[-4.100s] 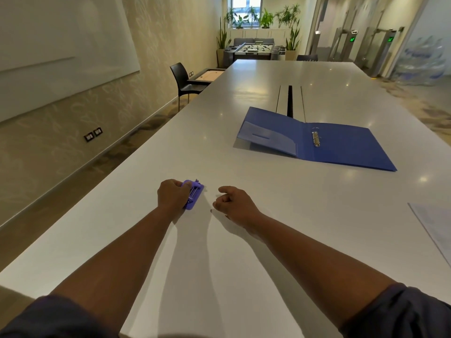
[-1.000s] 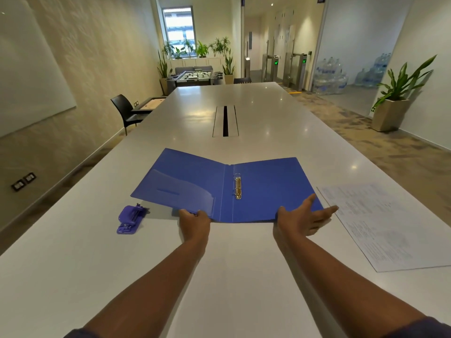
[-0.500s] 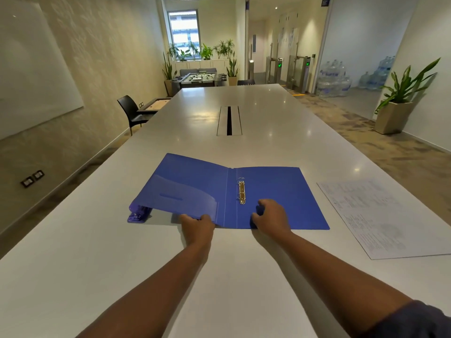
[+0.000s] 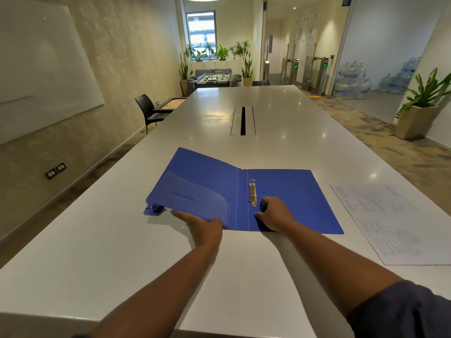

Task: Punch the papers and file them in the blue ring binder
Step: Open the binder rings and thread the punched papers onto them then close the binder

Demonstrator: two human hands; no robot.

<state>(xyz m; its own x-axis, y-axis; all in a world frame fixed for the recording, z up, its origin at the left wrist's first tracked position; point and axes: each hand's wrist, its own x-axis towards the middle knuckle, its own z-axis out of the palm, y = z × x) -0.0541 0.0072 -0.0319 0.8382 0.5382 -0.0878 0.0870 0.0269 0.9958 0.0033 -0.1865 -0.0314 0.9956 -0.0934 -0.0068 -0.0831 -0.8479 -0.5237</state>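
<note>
While the blue ring binder (image 4: 280, 191) lies open, raised left cover hiding the purple punch (image 4: 151, 210), papers (image 4: 395, 220) right, left fingers (image 4: 180, 214) straight, right fingers (image 4: 264, 208) curled.

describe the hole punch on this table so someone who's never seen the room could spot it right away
Start at the long white table and find the open blue ring binder lying near its close end. At the binder's lower left corner, a small purple hole punch pokes out from under the raised front cover. It is the only purple thing there, far smaller than the binder or the printed papers.
</note>
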